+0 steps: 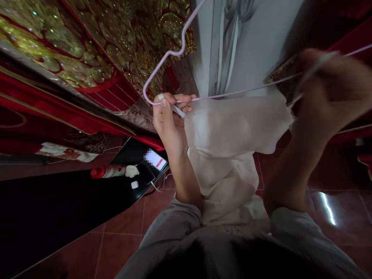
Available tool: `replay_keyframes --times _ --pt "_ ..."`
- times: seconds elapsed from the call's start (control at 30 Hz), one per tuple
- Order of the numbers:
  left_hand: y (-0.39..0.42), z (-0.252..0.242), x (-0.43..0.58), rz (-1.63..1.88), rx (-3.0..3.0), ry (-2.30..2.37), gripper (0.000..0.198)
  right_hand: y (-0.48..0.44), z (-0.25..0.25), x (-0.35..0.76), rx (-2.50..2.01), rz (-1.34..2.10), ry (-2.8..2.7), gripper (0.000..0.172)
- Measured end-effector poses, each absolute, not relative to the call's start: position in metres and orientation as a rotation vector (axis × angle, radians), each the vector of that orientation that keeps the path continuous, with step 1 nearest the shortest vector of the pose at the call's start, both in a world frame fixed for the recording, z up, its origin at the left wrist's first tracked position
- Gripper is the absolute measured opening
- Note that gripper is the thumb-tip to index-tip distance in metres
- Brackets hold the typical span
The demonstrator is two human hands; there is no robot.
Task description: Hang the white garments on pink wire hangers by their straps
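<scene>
A pale pink wire hanger is held up in front of me with a sheer white garment draped below its bottom bar. My left hand is closed on the hanger's left corner, pinching a white strap of the garment against the wire. My right hand is blurred by motion at the hanger's right end, fingers curled around the wire and another strap. The garment hangs down between my forearms toward my grey sleeves.
Red and gold embroidered fabric hangs at the left and top. A black table holds a phone, a white charger and a red-capped bottle. Red floor tiles lie below; a white door frame stands behind.
</scene>
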State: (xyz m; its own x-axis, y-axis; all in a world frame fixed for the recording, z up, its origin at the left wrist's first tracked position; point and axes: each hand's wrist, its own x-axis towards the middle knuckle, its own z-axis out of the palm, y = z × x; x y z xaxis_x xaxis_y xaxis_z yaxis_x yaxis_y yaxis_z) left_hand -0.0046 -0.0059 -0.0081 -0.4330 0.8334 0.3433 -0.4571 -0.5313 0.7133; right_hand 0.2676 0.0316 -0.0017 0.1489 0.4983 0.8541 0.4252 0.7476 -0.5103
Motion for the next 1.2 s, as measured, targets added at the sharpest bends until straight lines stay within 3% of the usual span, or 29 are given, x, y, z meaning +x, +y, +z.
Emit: replay_keyframes --times 0.2,0.4,0.47,0.53,0.67,0.87,0.97,1.1,1.2 --pt "-0.009 -0.008 -0.014 2.027 0.94 0.83 0.027 0.022 0.006 0.213 -1.058 -0.059 -1.774 0.013" --pt "-0.004 -0.012 -0.051 2.348 1.007 0.841 0.038 0.013 -0.002 0.218 -1.061 -0.026 -1.764 0.018" --pt "0.0 -0.01 -0.063 2.403 1.072 0.87 0.028 0.014 -0.003 0.215 -1.083 -0.02 -1.74 0.018" --pt "0.002 0.0 -0.072 2.296 1.206 0.905 0.021 0.014 -0.004 0.212 -1.072 -0.021 -1.714 0.018" --pt "0.006 0.043 -0.072 1.867 1.404 1.092 0.029 0.013 -0.009 0.205 -1.088 -0.017 -1.651 0.014" --pt "0.024 0.09 -0.062 1.592 1.449 1.302 0.019 0.011 -0.016 0.187 -1.103 0.003 -1.555 0.021" --pt "0.029 0.077 -0.066 1.754 1.627 1.306 0.028 0.01 -0.018 0.179 -1.093 0.023 -1.538 0.026" --pt "0.021 0.04 -0.054 2.129 1.156 1.085 0.018 0.008 -0.021 0.172 -1.086 0.043 -1.544 0.033" --pt "0.01 0.016 -0.025 2.125 0.936 0.805 0.014 0.008 -0.021 0.169 -1.089 0.002 -1.551 0.034"
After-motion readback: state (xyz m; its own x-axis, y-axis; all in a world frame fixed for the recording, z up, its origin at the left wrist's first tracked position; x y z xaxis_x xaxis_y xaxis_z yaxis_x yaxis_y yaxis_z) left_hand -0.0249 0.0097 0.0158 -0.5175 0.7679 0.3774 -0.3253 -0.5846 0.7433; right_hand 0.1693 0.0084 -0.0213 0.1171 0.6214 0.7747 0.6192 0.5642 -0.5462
